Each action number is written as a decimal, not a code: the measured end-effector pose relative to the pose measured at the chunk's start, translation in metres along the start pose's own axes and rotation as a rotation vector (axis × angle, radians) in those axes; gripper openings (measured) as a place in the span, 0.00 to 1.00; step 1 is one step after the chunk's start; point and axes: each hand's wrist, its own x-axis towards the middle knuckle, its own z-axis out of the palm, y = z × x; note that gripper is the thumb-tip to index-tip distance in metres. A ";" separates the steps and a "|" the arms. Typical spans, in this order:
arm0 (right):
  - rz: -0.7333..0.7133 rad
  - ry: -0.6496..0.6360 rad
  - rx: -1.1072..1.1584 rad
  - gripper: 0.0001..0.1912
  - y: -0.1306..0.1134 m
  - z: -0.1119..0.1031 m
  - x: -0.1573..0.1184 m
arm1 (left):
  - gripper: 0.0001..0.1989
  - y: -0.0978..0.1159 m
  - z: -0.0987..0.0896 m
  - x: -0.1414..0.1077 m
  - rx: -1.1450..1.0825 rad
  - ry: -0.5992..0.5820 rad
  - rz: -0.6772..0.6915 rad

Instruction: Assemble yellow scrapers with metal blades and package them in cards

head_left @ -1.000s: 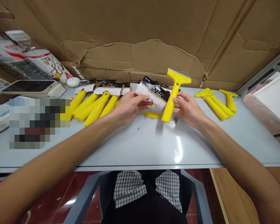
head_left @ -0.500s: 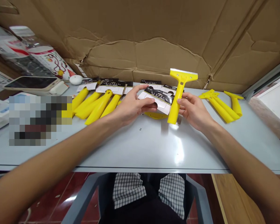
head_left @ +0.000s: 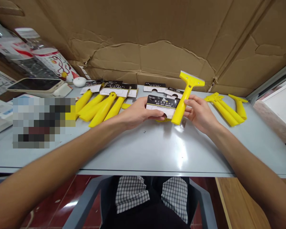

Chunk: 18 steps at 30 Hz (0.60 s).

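My left hand [head_left: 141, 113] is closed on a black and white card [head_left: 160, 106], thumb across its front. My right hand [head_left: 199, 111] grips a yellow scraper [head_left: 184, 98] by the handle, its blade end up and tilted to the right. The scraper's handle overlaps the card's right edge. Two more cards [head_left: 154, 87] lie on the table behind. Part of a yellow piece [head_left: 164, 120] shows under the held card; the rest is hidden.
Several yellow scrapers with cards [head_left: 102, 109] lie to the left. More yellow scrapers [head_left: 228, 111] rest at the right. A phone [head_left: 35, 85], a bottle [head_left: 52, 58] and a white round object [head_left: 79, 81] stand at the left. Cardboard [head_left: 143, 41] rises behind the table [head_left: 143, 156].
The card in my left hand has turned more level, now facing me, and sits slightly lower. The scraper in my right hand leans further to the right.
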 end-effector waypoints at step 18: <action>-0.072 0.153 0.002 0.23 -0.004 -0.005 0.003 | 0.11 0.005 0.000 -0.007 0.364 -0.107 0.039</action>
